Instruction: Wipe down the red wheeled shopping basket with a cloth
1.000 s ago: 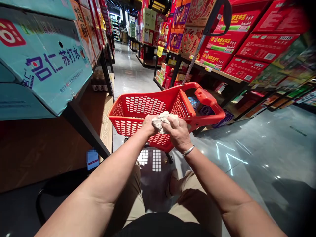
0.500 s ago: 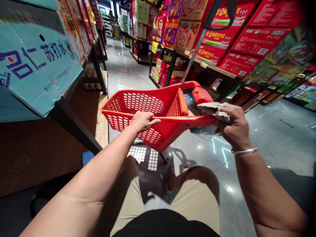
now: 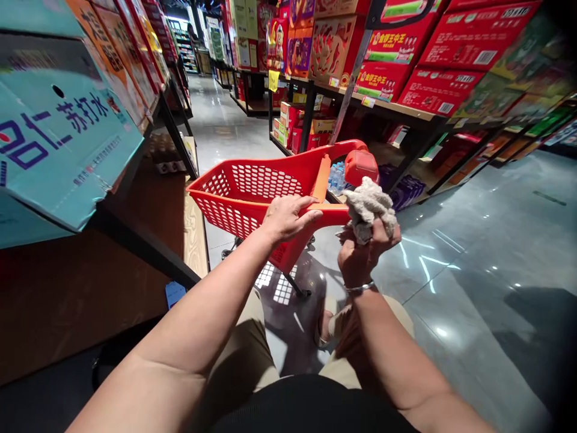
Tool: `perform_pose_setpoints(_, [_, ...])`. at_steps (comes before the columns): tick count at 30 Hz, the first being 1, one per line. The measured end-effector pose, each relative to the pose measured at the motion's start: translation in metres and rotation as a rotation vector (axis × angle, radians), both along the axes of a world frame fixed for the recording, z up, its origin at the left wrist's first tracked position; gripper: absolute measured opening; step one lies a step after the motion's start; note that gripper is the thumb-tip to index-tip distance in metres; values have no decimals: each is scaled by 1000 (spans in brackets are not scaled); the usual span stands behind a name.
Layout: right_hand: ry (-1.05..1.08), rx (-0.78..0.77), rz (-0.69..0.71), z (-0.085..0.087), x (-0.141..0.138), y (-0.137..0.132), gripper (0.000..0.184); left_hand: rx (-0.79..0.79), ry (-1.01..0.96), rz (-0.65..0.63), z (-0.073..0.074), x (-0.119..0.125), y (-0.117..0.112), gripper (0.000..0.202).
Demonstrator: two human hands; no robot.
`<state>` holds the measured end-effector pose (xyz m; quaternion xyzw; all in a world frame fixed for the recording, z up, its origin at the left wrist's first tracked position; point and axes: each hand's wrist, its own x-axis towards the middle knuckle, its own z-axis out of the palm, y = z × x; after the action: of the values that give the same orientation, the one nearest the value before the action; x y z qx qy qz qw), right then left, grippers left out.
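A red plastic shopping cart (image 3: pixel 252 207) with perforated basket walls stands before me. My left hand (image 3: pixel 288 218) grips its near rim close to the orange flap (image 3: pixel 321 178), thumb along the outside and fingers over the top. Bunched in my right hand (image 3: pixel 367 255) is a greyish-white cloth (image 3: pixel 370 207), pressed at the near end of the cart's side rail by the handle. The fingers are closed round the cloth's lower part. A red block (image 3: pixel 361 166) sits on the handle just beyond the cloth.
Left of me, a shelf holds light-blue cartons (image 3: pixel 67 132), its dark metal leg (image 3: pixel 139 240) near my left arm. Red boxes (image 3: pixel 444 90) fill the right-hand shelf, with bottled water (image 3: pixel 336 178) below. Shiny grey floor (image 3: pixel 473 240) spreads to the right.
My left hand has slid along the rim toward the handle. My right hand has moved left and turned, bringing the cloth round the rail's end. The view has shifted slightly.
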<state>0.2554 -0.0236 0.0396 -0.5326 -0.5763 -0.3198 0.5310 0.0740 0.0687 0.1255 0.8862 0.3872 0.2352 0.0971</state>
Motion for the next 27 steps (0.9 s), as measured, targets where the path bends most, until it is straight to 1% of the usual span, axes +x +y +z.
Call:
perform_pose_setpoints(2, [29,72,9,-17,-17,-3,61,-4,0,-18,-1,-3,3,44])
perform_pose_setpoints(3, [-1,50,67,-23,-24,-6,56,-6,-3,-28,-2,-4,4,43])
perform_pose_setpoints(4, [-66,-15,156,-25,-31,-11,52,-7,-13,-41,-3,-5,5,43])
perform_pose_setpoints(5, [-127,-76,233,-23,-36,-17,49,-6,-31,-54,-4,-5,5,43])
perform_pose_setpoints(6, [-173,-115,287,-17,-38,-24,48,-4,-50,-68,-5,-6,5,44])
perform_pose_setpoints(7, [-200,-130,314,-6,-38,-33,47,-2,-62,-79,-6,-6,5,44])
perform_pose_setpoints(8, [-211,-122,318,9,-36,-41,46,0,-67,-88,-7,-7,4,44])
perform_pose_setpoints(10, [-228,-85,303,47,-26,-56,46,0,-46,-92,-8,-9,2,41])
perform_pose_setpoints(11, [-268,-93,301,66,-18,-60,47,1,-32,-89,-8,-10,1,40])
perform_pose_setpoints(13, [-382,-178,314,99,0,-61,46,16,-35,-87,-9,-12,-1,38])
perform_pose_setpoints(14, [-431,-225,323,112,10,-58,45,28,-52,-97,-10,-14,-2,38])
perform_pose_setpoints(16, [-483,-307,366,127,30,-47,43,46,-99,-130,-11,-15,-4,40])
perform_pose_setpoints(18, [-467,-379,454,135,51,-30,43,45,-127,-148,-13,-16,-6,42])
perform_pose_setpoints(20, [-401,-462,501,141,74,-6,40,38,-130,-136,-13,-17,-8,44])
perform_pose_setpoints(21, [-353,-493,495,143,85,9,38,39,-128,-128,-14,-17,-9,45])
perform_pose_setpoints(24, [-215,-545,401,152,120,64,33,53,-115,-120,-14,-18,-12,44])
perform_pose_setpoints(27, [-178,-620,343,162,141,119,34,56,-98,-114,-14,-19,-14,44])
